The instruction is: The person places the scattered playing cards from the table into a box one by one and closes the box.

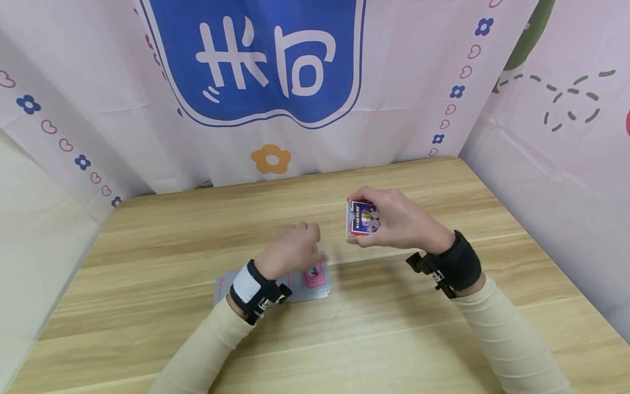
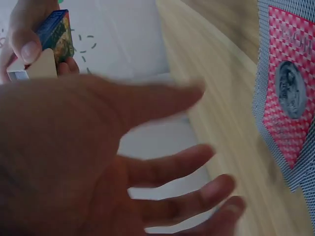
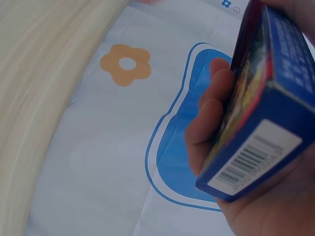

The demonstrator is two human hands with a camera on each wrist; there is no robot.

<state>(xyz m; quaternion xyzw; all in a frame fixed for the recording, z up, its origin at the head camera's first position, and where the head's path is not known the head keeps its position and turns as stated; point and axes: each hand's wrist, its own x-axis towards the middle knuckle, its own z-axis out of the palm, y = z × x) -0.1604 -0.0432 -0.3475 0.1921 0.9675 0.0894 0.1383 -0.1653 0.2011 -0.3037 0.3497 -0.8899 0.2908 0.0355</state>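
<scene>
My right hand (image 1: 406, 221) grips a small playing-card box (image 1: 363, 218) above the table, thumb on one side and fingers on the other. Blue sides and a white barcode label show on the box (image 3: 253, 155) in the right wrist view. A pale flap (image 2: 43, 66) stands out from its end in the left wrist view. My left hand (image 1: 291, 250) hovers over playing cards (image 1: 316, 276) laid out on the table, its fingers apart and holding nothing. The cards have red checkered backs with a dark oval and grey borders; hand and wrist partly cover them.
The wooden table (image 1: 394, 339) runs back to a white cloth backdrop (image 1: 403, 131) with a blue emblem. Another pale cloth (image 1: 551, 153) hangs along the right side, and a pale wall (image 1: 39, 230) is at the left.
</scene>
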